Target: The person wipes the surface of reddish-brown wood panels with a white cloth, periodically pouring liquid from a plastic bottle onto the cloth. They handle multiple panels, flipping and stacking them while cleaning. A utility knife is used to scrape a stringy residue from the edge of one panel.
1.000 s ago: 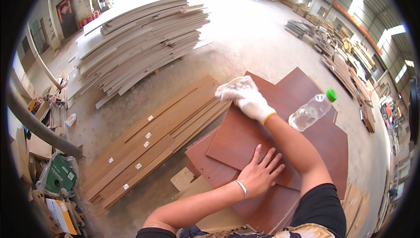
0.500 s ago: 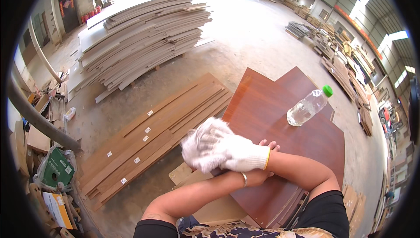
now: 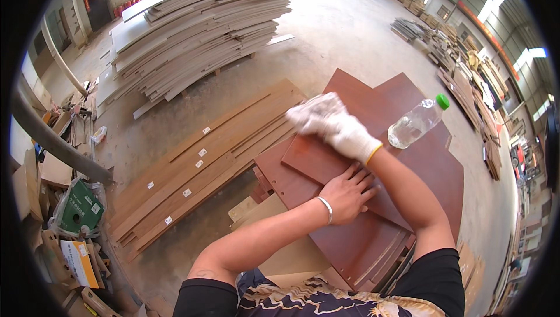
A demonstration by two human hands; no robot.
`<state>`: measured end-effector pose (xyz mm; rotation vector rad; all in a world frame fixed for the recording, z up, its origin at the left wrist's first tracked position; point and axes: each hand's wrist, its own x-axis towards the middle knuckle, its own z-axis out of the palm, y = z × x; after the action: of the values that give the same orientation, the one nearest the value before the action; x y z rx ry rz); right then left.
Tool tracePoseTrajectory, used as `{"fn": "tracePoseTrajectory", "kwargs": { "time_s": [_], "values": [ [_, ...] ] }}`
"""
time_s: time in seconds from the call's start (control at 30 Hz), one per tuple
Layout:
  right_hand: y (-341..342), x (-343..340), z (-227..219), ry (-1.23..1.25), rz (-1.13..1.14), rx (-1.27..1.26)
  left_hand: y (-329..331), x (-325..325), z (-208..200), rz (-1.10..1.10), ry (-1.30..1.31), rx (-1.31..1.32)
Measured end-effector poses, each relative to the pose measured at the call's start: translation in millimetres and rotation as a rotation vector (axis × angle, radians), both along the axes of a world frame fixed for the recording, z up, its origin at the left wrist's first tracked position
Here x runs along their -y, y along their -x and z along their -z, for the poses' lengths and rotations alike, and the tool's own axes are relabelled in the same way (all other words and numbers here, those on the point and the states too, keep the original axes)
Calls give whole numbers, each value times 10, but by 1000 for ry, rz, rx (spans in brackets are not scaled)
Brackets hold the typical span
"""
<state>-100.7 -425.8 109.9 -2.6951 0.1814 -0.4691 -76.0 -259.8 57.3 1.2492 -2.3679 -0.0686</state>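
Cloth [image 3: 315, 110], whitish and bunched up, lies under the gloved right hand [image 3: 349, 136], whose fingers appear closed around it at the left edge of the top panel [image 3: 318, 165]. The bare left hand [image 3: 348, 193] rests open, palm down, on that reddish-brown panel, nearer the body. Wiping of this panel seems under way rather than finished, though its fairly even surface does not show how much has been covered. Lower panels [image 3: 353, 247] stick out from beneath it, mostly hidden, so whether they are done cannot be told. A clear bottle [image 3: 413, 124] with a green cap lies on the panels to the right, so the spot beneath it is presumably left.
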Motion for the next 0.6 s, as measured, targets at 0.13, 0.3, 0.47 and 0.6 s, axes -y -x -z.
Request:
{"fn": "tracePoseTrajectory", "kwargs": {
  "time_s": [0.13,0.3,0.47,0.6],
  "values": [
    [-207,-638,93,130,-111,-185,-66,-10,-115,3,-500,-23],
    [10,-576,-183,-125,-96,-446,-83,-54,-198,-22,-450,-45],
    [-64,-744,-143,108,-321,-119,-44,-15,284,-43,89,-144],
    [-198,-926,-10,183,-339,-194,-51,24,395,-27,96,-133]
  ]
}}
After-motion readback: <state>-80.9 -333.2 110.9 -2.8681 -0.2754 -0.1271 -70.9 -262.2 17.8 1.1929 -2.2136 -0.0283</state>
